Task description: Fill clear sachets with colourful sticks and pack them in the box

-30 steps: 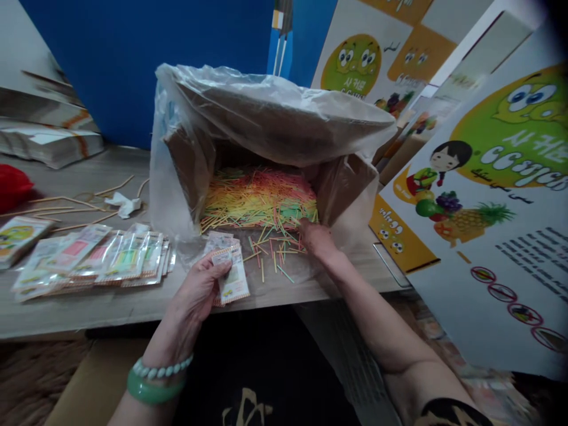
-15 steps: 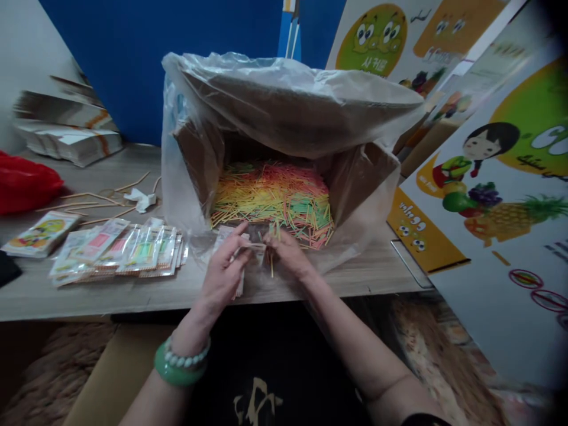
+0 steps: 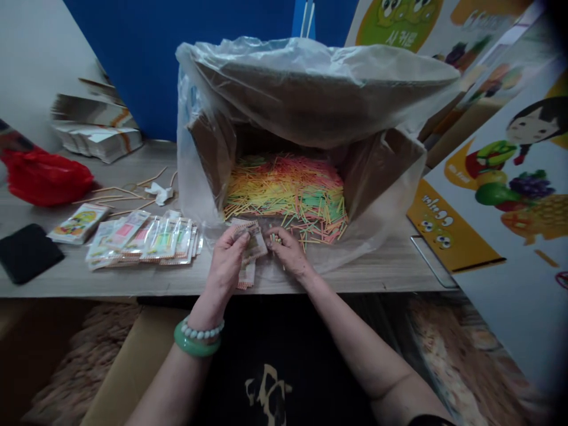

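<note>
My left hand (image 3: 227, 260) pinches a small clear packet (image 3: 256, 244) between thumb and fingers. Below it, partly covered, lie more flat packets (image 3: 247, 276) at the table edge. Just right of the packet, my right hand (image 3: 290, 255) is closed around a few thin coloured sticks (image 3: 276, 238), whose ends show at the fingers. Behind both hands, a heap of pink, yellow, orange and green sticks (image 3: 284, 184) lies in an open cardboard box (image 3: 377, 171) lined with a clear plastic bag (image 3: 189, 171).
Filled packets (image 3: 171, 239) lie overlapping to the left, beside a stack of printed cards (image 3: 80, 223) and a black flat item (image 3: 29, 253). Further back are a red bag (image 3: 48, 177), loose tan strips (image 3: 113, 190) and folded cartons (image 3: 100, 139). A large printed box (image 3: 492, 248) stands at right.
The view has shifted, so the scene sits further right. My left hand now holds the packet flatter and more in sight. My right fingers have closed tighter around the sticks, beside the packet.
</note>
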`<state>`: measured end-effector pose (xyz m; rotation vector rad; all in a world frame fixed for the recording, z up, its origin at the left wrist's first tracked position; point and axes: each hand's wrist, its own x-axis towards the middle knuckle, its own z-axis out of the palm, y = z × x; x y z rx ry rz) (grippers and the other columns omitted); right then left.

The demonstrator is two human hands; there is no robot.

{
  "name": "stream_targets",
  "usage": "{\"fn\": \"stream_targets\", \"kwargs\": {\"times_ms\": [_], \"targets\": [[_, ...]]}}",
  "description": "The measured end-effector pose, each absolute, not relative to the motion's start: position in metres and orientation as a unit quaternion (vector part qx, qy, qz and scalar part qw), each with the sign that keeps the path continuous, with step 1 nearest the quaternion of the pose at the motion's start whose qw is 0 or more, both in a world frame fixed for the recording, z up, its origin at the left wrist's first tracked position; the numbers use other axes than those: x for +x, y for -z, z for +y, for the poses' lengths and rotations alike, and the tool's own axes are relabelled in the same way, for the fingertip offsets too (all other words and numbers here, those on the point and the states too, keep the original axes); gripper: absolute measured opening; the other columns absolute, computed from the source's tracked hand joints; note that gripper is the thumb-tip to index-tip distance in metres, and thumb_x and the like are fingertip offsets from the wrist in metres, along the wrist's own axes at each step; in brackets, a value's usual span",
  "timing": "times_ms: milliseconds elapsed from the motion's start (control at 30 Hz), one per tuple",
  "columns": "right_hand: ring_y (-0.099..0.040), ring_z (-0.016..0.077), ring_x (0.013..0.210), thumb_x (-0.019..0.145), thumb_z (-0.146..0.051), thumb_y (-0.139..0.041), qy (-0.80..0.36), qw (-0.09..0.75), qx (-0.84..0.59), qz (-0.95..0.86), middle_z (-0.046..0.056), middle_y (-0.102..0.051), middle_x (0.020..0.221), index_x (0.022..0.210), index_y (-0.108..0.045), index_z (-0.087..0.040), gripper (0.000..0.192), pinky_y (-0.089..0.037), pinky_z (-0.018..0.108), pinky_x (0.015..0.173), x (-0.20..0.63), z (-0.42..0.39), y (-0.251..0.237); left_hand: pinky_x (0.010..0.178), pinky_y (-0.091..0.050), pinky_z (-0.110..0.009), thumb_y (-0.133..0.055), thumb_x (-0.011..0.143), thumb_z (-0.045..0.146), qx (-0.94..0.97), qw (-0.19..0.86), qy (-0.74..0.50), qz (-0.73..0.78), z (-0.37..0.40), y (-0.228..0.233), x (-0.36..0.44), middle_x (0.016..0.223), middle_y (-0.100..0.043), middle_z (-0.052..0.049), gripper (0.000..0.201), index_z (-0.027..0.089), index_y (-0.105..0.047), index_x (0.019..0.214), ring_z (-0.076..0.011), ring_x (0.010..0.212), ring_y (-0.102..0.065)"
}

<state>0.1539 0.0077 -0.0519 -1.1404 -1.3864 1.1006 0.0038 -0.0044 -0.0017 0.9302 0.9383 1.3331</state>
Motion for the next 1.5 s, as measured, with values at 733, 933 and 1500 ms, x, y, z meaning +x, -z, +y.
{"fn": "stream_targets", "kwargs": {"times_ms": [733, 933, 1500], "targets": [[-0.068, 0.0160, 0.079, 0.092, -0.037, -0.054, -0.481, 0.670, -0.346, -0.447, -0.003, -0.062, 0.077, 0.089, -0.048, -0.024, 0.014, -0.054, 0.037, 0.085, 0.130, -0.005, -0.032, 0.051, -0.030, -0.022, -0.080, 0.063, 0.034, 0.437, 0.598, -0.474, 0.476, -0.028, 0.019, 0.004, 0.053, -0.042, 0.005, 0.037, 0.017, -0.048, 0.052, -0.0089, 0.054, -0.038], [-0.068, 0.0176, 0.082, 0.093, -0.036, -0.053, -0.458, 0.675, -0.356, -0.455, -0.002, -0.064, 0.076, 0.089, -0.049, -0.024, 0.013, -0.052, 0.040, 0.091, 0.118, -0.009, -0.020, 0.051, -0.026, -0.022, -0.080, 0.061, 0.036, 0.446, 0.607, -0.468, 0.462, -0.028, 0.017, 0.005, 0.055, -0.035, 0.006, 0.045, 0.018, -0.040, 0.052, -0.0078, 0.054, -0.031], [-0.066, 0.0200, 0.104, 0.090, -0.036, -0.057, -0.516, 0.557, -0.392, -0.519, 0.002, -0.072, 0.093, 0.084, -0.055, -0.023, 0.014, -0.048, 0.040, 0.098, 0.131, -0.013, -0.006, 0.057, -0.033, -0.023, -0.074, 0.071, 0.034, 0.497, 0.554, -0.487, 0.456, -0.027, 0.005, 0.007, 0.057, -0.046, 0.003, 0.031, 0.017, -0.056, 0.053, -0.0119, 0.060, -0.041]]}}
